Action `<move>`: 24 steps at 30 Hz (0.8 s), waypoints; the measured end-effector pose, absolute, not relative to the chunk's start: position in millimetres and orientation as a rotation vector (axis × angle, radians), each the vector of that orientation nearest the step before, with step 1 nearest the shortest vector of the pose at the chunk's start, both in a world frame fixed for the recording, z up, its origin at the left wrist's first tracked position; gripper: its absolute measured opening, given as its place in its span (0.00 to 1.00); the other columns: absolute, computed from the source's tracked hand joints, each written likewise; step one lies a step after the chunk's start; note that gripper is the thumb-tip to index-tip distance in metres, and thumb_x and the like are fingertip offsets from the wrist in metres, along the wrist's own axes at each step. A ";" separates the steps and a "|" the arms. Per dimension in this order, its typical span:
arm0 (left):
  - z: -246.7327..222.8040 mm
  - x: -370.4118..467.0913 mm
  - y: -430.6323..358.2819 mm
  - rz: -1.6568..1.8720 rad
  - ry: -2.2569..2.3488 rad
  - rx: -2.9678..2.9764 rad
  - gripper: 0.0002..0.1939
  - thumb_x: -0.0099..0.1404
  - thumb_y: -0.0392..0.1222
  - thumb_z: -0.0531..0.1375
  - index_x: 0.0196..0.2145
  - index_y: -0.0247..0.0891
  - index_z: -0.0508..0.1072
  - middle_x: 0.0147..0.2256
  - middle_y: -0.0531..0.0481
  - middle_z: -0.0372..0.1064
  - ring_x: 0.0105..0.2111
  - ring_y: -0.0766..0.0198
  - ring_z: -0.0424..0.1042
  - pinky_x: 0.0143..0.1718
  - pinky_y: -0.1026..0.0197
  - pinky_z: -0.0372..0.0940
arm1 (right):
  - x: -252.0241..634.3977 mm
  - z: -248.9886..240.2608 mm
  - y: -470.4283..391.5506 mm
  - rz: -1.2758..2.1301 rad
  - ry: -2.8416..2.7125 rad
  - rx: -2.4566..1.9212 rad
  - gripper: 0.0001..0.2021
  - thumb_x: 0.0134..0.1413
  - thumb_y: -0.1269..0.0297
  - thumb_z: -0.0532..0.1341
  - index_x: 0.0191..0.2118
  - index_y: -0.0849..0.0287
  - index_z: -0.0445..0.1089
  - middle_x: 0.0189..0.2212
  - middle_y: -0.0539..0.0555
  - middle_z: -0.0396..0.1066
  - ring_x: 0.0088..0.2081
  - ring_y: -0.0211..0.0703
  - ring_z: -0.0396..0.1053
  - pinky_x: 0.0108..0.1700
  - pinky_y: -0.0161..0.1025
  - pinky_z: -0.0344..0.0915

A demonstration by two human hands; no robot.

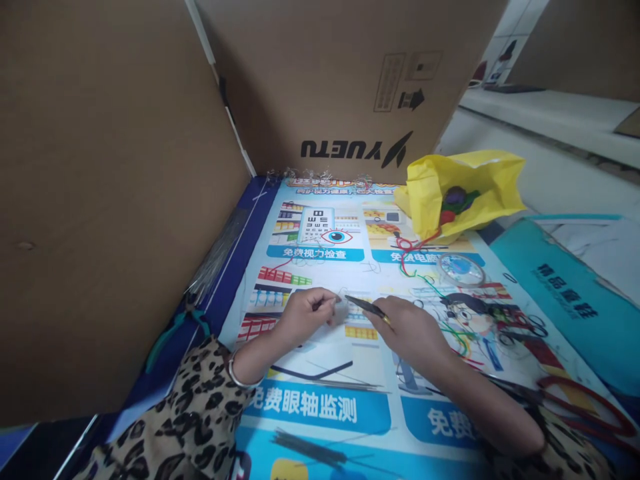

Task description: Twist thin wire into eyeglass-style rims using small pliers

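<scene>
My left hand [310,312] is closed in a pinch over the printed sheet. A fine wire [344,292] shows at its fingertips, bent in a small loop and hard to make out. From the right, my right hand [413,333] is wrapped round slim dark needle-nose pliers [366,306]. The tips of the pliers point left and lie close by the left fingertips and the wire. Whether the jaws touch the wire cannot be seen clearly. The handles are mostly hidden in the right hand.
A yellow bag [465,193] with yarn inside stands at the back right, near a clear tape roll [461,269]. Teal-handled pliers [177,330] and thin wires [220,257] lie left. Red-handled scissors [585,407] lie right. Cardboard walls [340,80] rise behind and left.
</scene>
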State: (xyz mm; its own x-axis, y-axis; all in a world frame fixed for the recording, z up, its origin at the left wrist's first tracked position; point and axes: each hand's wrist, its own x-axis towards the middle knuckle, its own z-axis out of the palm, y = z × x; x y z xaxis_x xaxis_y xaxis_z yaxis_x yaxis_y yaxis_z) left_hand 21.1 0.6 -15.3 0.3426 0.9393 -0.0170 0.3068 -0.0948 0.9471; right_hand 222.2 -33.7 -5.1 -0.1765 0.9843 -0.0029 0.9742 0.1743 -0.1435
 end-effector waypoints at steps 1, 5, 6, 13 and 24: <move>-14.5 21.7 0.5 0.816 1.141 1.599 0.07 0.58 0.37 0.55 0.29 0.34 0.72 0.20 0.54 0.69 0.22 0.70 0.67 0.28 0.68 0.60 | 221.8 -4.7 -34.7 0.158 -2.335 -1.957 0.14 0.59 0.56 0.48 0.33 0.56 0.66 0.31 0.53 0.70 0.34 0.42 0.68 0.30 0.35 0.54; -11.9 23.4 0.3 0.801 1.111 1.594 0.08 0.59 0.38 0.54 0.28 0.34 0.73 0.21 0.53 0.70 0.22 0.69 0.67 0.28 0.68 0.61 | 221.1 -4.2 -37.2 0.120 -2.336 -1.957 0.13 0.58 0.58 0.49 0.34 0.56 0.67 0.32 0.54 0.70 0.35 0.43 0.67 0.31 0.35 0.55; -11.7 23.4 0.2 0.785 1.098 1.617 0.09 0.59 0.37 0.54 0.27 0.34 0.73 0.21 0.53 0.70 0.22 0.70 0.67 0.27 0.68 0.60 | 221.1 -4.2 -37.4 0.119 -2.332 -1.955 0.13 0.58 0.58 0.49 0.34 0.56 0.67 0.32 0.54 0.70 0.36 0.43 0.67 0.32 0.35 0.55; -15.9 20.4 0.3 0.703 0.951 1.674 0.11 0.60 0.37 0.53 0.23 0.34 0.70 0.22 0.52 0.71 0.24 0.70 0.67 0.29 0.69 0.60 | 219.8 -3.2 -37.0 0.085 -2.374 -1.945 0.11 0.58 0.59 0.50 0.35 0.56 0.67 0.32 0.53 0.70 0.36 0.43 0.67 0.30 0.34 0.55; -16.3 19.3 2.8 0.607 0.751 1.233 0.15 0.55 0.49 0.61 0.31 0.31 0.70 0.24 0.49 0.71 0.23 0.69 0.69 0.28 0.66 0.63 | 222.6 -7.8 -33.4 0.084 -2.416 -1.975 0.10 0.57 0.60 0.51 0.36 0.55 0.67 0.32 0.52 0.71 0.34 0.42 0.69 0.27 0.34 0.52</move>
